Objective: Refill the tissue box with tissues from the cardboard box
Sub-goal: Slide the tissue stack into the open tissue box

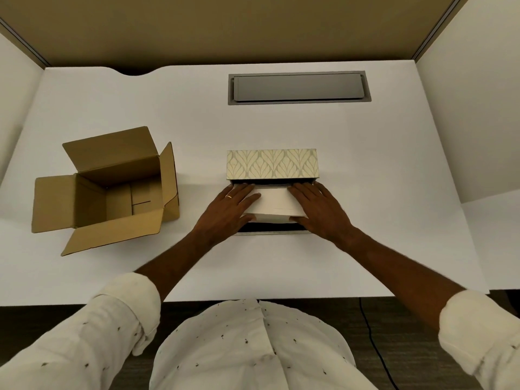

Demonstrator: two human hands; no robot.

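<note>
Cardboard box (112, 192) at the left of the white desk (394, 206), all four flaps folded outward, interior in view and bare of tissues as far as can be seen. Well to its right, near desk centre, the tissue box (272, 164): leaf-patterned panel standing up on the far side, dark opening below it, base edge showing at the near side under the hands. A white stack of tissues (274, 205) sits in that opening, partly raised above the base. Left hand (229, 211), ring on one finger, grips the stack's left end, fingers laid flat over the top, thumb at the near edge. Right hand (318, 211) clasps the right end the same way, fingers across the top, thumb tucked at the near lower edge. Both forearms bare, white patterned sleeves rolled up. Beyond the tissue box, a grey cable hatch (299, 87) is set flush in the desk.
</note>
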